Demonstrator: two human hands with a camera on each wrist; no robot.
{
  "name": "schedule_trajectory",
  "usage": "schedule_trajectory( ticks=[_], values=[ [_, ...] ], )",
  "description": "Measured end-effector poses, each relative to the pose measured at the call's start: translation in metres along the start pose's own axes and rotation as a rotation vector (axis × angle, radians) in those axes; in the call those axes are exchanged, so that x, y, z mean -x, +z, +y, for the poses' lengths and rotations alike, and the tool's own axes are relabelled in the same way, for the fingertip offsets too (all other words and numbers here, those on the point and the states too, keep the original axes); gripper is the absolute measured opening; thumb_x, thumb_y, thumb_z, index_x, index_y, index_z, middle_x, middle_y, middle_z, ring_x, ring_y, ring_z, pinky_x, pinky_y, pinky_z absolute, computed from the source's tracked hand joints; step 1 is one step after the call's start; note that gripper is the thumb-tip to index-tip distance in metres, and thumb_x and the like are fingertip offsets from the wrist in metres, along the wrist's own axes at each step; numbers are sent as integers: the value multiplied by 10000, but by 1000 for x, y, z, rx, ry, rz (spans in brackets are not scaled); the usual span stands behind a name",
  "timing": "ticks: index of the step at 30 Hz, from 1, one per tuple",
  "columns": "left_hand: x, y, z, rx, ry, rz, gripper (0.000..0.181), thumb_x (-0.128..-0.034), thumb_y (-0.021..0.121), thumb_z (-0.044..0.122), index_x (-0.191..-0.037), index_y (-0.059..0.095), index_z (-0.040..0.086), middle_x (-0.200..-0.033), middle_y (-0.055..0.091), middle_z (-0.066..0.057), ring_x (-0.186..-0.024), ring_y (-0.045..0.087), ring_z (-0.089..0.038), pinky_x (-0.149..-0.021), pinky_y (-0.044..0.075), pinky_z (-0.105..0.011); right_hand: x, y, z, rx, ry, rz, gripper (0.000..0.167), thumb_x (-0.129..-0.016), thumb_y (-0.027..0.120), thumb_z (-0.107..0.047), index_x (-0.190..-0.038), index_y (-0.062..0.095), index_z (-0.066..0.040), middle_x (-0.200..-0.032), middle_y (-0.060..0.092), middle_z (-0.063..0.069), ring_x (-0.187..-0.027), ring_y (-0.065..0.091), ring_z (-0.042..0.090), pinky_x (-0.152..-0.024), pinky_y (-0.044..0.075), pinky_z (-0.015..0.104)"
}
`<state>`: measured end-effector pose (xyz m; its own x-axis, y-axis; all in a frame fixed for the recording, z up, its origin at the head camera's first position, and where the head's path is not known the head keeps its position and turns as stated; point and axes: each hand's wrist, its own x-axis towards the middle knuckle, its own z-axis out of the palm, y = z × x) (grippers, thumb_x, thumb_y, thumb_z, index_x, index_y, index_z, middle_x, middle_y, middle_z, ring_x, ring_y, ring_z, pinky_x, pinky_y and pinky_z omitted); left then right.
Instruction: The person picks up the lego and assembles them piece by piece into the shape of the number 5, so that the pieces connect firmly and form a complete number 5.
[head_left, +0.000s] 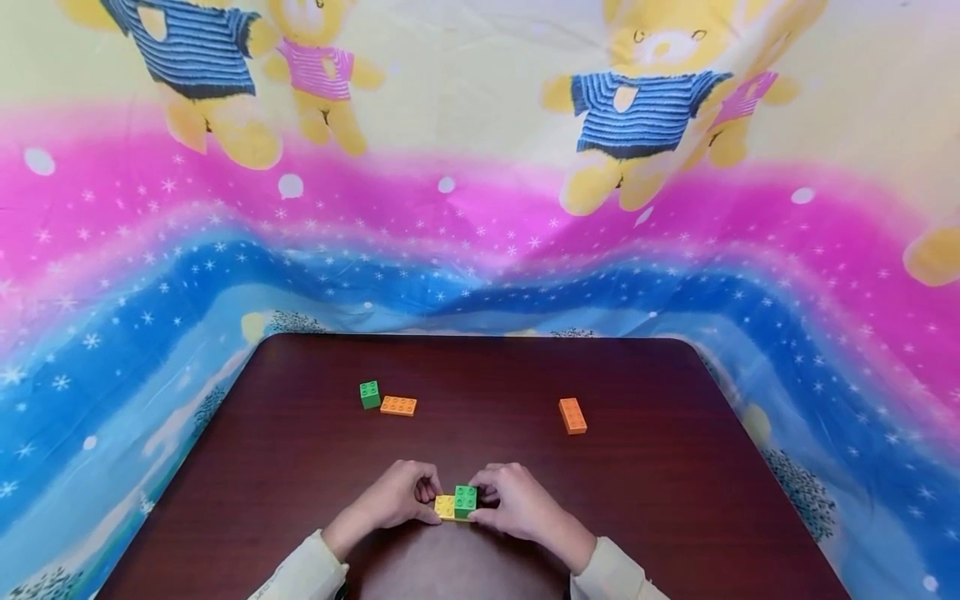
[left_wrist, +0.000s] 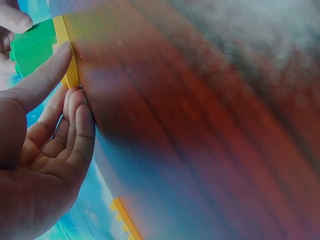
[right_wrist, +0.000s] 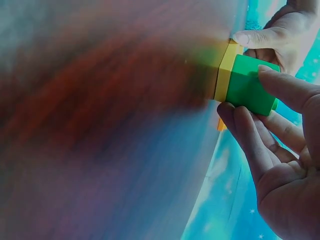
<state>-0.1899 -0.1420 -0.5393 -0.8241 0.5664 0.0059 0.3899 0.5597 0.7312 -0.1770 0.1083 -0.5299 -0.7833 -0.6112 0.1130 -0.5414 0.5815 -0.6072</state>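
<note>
A flat yellow toy brick (head_left: pixel 445 506) lies on the dark table near its front. On the right half of it sits a taller green toy brick (head_left: pixel 466 500), upright with its studs up. My left hand (head_left: pixel 406 495) pinches the yellow brick's left end between thumb and fingers, which the left wrist view shows closely. From the right, my right hand (head_left: pixel 517 502) grips the green brick, its thumb on the near side and fingers on the far side in the right wrist view (right_wrist: pixel 285 135). Whether the two bricks are fully pressed together cannot be told.
Farther back on the left, another green brick (head_left: pixel 370 394) stands beside a flat orange brick (head_left: pixel 398 406). A thicker orange brick (head_left: pixel 572 416) lies back right. Behind the wooden table (head_left: pixel 675 500) hangs a cloth (head_left: pixel 480 200) printed with bears and snowflakes.
</note>
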Motion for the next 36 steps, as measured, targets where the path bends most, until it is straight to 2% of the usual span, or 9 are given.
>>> schedule_trajectory(
  ticks=[7,24,31,36],
  values=[
    [0,0,0,6,-24,-2,284,-705,957,114,-855,716,115,-783,664,17,-714,592,-65,-668,502,-198,-3,-3,1,-31,10,-34,286,-822,894,-175,-1073,772,-113,-990,725,-38,-866,727,49,-725,565,124],
    [1,-1,1,4,-41,-9,281,-715,952,110,-860,712,123,-801,664,21,-718,585,-55,-667,502,-199,-1,-2,7,-73,-22,-24,293,-834,887,-188,-1092,769,-117,-998,713,-45,-888,730,69,-741,567,126],
    [2,-1,1,1,-30,-3,286,-708,955,103,-859,712,111,-804,670,8,-718,587,-55,-672,506,-199,4,-16,12,-107,-38,-32,383,-842,880,-191,-1184,750,-80,-1072,727,50,-938,753,170,-778,601,206],
    [1,0,2,-6,-20,-6,286,-708,956,106,-858,713,116,-800,666,26,-715,578,-31,-675,511,-198,9,-30,24,-67,24,-2,371,-884,843,-224,-1207,740,-74,-1085,725,47,-970,749,160,-810,609,257]
  ],
)
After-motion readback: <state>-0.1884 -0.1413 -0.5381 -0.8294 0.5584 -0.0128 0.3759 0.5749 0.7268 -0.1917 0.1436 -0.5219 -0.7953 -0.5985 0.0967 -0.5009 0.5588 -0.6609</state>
